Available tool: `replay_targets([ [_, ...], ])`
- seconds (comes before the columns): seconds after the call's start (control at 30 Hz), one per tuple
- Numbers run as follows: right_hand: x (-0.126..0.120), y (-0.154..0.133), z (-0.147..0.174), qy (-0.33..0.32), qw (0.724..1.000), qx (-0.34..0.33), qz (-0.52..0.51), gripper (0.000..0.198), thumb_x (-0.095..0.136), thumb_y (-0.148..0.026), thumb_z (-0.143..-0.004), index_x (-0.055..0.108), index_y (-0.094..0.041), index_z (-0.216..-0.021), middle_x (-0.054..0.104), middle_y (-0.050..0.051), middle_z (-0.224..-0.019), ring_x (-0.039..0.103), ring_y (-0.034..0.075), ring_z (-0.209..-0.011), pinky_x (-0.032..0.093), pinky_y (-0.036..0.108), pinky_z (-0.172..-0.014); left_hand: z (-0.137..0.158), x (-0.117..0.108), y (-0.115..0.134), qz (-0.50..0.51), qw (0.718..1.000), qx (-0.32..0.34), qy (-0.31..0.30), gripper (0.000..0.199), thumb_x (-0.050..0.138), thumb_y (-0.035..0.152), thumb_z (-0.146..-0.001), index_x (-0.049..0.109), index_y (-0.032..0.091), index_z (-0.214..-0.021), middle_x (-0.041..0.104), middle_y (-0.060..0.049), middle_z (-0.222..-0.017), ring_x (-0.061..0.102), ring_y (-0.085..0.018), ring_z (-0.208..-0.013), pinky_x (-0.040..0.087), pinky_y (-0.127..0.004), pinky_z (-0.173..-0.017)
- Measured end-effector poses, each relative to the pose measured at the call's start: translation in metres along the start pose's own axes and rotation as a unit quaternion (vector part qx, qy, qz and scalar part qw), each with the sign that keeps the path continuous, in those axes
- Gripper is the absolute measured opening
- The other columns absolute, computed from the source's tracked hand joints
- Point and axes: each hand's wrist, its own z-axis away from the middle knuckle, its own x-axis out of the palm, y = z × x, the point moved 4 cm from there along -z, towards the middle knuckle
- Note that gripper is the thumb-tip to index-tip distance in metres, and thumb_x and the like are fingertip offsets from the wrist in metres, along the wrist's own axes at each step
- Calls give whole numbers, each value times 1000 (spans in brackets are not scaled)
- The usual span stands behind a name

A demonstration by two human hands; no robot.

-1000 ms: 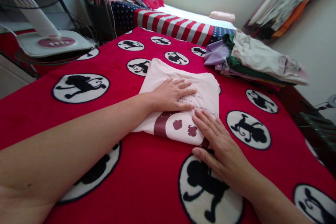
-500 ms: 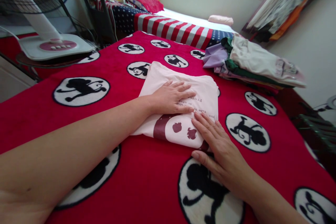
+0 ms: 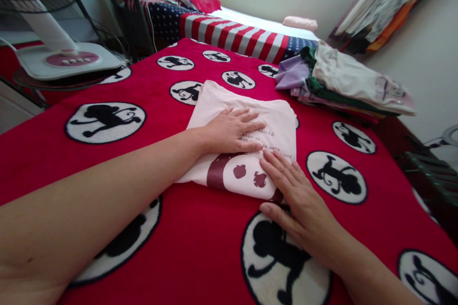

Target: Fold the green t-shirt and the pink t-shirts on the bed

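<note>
A pale pink T-shirt (image 3: 246,176), folded into a rough square, lies flat with dark lettering and a maroon print facing up. My left hand (image 3: 232,129) rests palm down across its middle, fingers stretched out. Over the shirt's near right corner lies my right hand (image 3: 295,190), fingers extended and thumb apart on the bedspread. The fingertips of both hands nearly meet by the lettering. Beneath everything spreads a red bedspread (image 3: 200,243) with round black-and-white monkey patches.
A stack of folded clothes (image 3: 347,78) sits at the far right of the bed. At left stands a white fan base (image 3: 67,59) on a small stand. Behind is another bed with a striped cover (image 3: 236,35). Clothes (image 3: 390,5) hang at upper right.
The camera view has shifted slightly. Both hands stay in the same places on the folded shirt, and the shirt looks unchanged.
</note>
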Motion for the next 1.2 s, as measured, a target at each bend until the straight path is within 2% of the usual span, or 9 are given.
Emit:
replay_targets([
  [1.2,-1,-1,-2,10,1000,-11,-3,66,48,-47,-95,28,-22,-152,24,6,-160,15,22,-149,17,49,-121,-1,1,-1,0,1000,1,2,67,38,67,-92,35,31,-149,22,-3,-161,18,-29,-148,10,-49,-118],
])
